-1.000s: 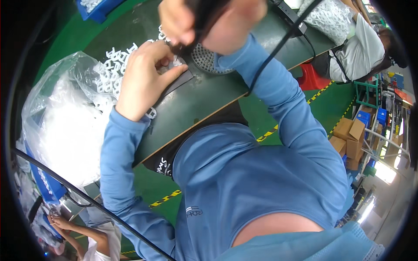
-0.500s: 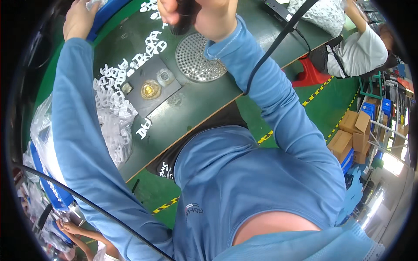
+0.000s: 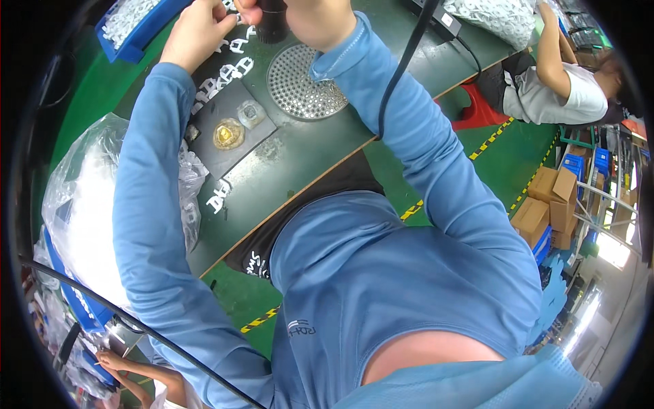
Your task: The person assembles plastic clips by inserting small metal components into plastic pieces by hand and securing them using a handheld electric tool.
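Note:
At the top edge my right hand (image 3: 319, 24) is wrapped round a black cylindrical tool (image 3: 274, 26), whose upper part is cut off by the frame. Close beside it on the left is my left hand (image 3: 196, 33), its thumb and fingers pinched together with a bit of white plastic part (image 3: 230, 7) at the tips. Below the hands, several loose white plastic parts (image 3: 228, 73) lie in a band on the dark green table. A round perforated metal plate (image 3: 306, 85) lies under my right wrist. On a grey pad (image 3: 235, 160) sit a yellowish lump (image 3: 228, 134) and a clear block (image 3: 251, 114).
A blue bin (image 3: 139, 51) of small white pieces stands at upper left. Clear plastic bags (image 3: 82, 177) lie beyond my left forearm. At upper right are a bag of white parts (image 3: 492, 24) and a black box (image 3: 443, 24) with a cable. Co-workers (image 3: 545, 95) sit at right and lower left.
My left hand has come away from the blue bin, moving right to meet my right hand. The right hand and black tool have shifted slightly left and up.

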Action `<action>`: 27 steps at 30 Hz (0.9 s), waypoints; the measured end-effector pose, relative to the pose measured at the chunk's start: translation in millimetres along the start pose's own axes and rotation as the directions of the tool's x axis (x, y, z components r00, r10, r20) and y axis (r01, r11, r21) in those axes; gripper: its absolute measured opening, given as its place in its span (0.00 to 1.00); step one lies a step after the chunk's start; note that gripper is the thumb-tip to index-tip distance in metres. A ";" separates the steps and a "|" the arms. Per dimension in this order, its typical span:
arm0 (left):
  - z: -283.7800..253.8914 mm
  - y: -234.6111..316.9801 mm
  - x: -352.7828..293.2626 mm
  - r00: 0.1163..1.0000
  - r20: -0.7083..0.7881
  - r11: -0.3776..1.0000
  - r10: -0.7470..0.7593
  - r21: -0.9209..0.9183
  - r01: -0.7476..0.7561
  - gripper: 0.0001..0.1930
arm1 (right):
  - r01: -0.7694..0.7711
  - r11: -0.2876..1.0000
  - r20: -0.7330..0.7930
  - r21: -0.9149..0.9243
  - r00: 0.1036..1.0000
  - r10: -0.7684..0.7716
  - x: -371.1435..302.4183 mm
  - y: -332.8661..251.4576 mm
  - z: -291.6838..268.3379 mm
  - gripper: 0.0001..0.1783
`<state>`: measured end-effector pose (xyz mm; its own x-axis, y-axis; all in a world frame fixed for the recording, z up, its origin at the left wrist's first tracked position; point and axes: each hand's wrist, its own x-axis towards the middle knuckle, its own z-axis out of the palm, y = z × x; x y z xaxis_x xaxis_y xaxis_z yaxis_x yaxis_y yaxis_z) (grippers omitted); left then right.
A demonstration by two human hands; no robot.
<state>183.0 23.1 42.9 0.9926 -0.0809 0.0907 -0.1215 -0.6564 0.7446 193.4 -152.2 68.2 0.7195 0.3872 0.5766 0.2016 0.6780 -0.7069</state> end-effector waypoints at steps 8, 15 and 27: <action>2.6 -48.6 5.7 0.951 -0.221 0.971 0.217 0.150 -0.187 0.08 | 0.010 1.000 0.050 0.014 0.999 -0.011 7.3 14.8 3.5 0.23; -16.4 13.5 -89.2 0.958 -0.163 0.791 -0.234 -0.605 0.091 0.13 | 0.002 0.991 0.065 -0.137 0.998 0.007 6.0 -17.4 6.7 0.34; -9.9 12.6 -135.5 0.977 0.052 0.525 -0.207 -0.837 0.156 0.11 | 0.346 0.633 0.489 -0.693 0.871 0.058 -51.0 -5.2 10.4 0.27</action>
<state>47.0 33.2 46.5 0.9949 0.0178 -0.0997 0.0913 0.2704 0.9584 148.8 -168.9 46.8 0.3135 0.6819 0.6608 0.8370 0.1302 -0.5314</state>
